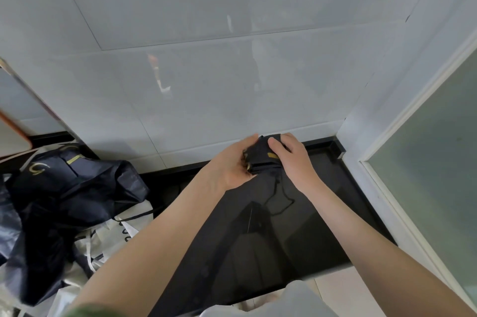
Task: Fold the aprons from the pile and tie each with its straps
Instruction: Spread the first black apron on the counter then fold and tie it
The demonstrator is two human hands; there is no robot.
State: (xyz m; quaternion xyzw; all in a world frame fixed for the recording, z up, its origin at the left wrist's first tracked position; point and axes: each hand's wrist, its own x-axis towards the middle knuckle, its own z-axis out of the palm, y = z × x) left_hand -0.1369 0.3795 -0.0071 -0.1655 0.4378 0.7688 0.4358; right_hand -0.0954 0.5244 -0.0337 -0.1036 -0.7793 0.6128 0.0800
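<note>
Faced a pale tiled wall (206, 71) above a glossy black countertop (322, 226), with a frosted glass panel (438, 161) at the right. Had a heap of crumpled navy aprons (64, 187) on the counter's left end, well apart from the hands, lying partly over white bags (111, 236); judged as the share not yet folded, number impossible to tell. Held one folded apron (262, 155), a small tight bundle with gold trim, up near the wall over the counter's back edge. Gripped its left side with the left hand (232, 167), fingers curled round it; pinched its right side with the right hand (293, 159), thumb on top. Let a thin black strap (282, 200) dangle in a loop below the bundle, seemingly not tied off. Judged folding done on this apron, tying unfinished, the heap untouched beyond that.
</note>
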